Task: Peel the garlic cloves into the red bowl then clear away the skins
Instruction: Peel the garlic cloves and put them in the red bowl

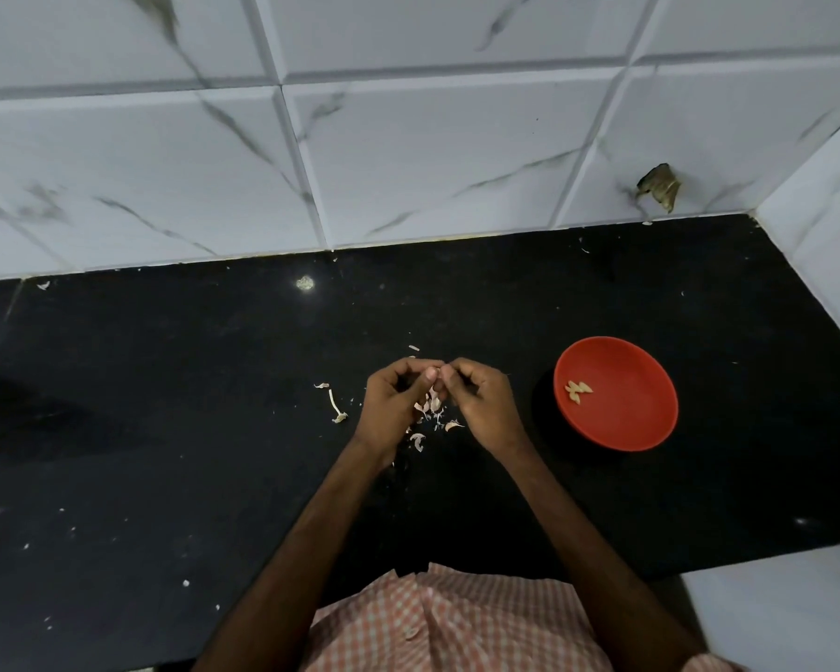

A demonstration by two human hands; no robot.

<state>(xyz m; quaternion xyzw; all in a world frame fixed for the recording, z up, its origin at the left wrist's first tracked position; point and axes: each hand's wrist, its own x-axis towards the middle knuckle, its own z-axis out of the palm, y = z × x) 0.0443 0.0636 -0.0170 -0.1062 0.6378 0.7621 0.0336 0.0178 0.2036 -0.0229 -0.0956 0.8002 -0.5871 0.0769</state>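
Fingers (408, 367) of left hand (390, 405) and right hand (483, 405) pinch a small pale garlic clove (436, 373) mid-frame above papery skins (430, 405), left of a round red bowl (646, 419).

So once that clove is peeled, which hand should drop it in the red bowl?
The right hand, probably: both pinch the clove, but the red bowl lies on its side; the left hand would have to reach across.

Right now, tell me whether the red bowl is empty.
No, the red bowl holds a few peeled cloves on its left side.
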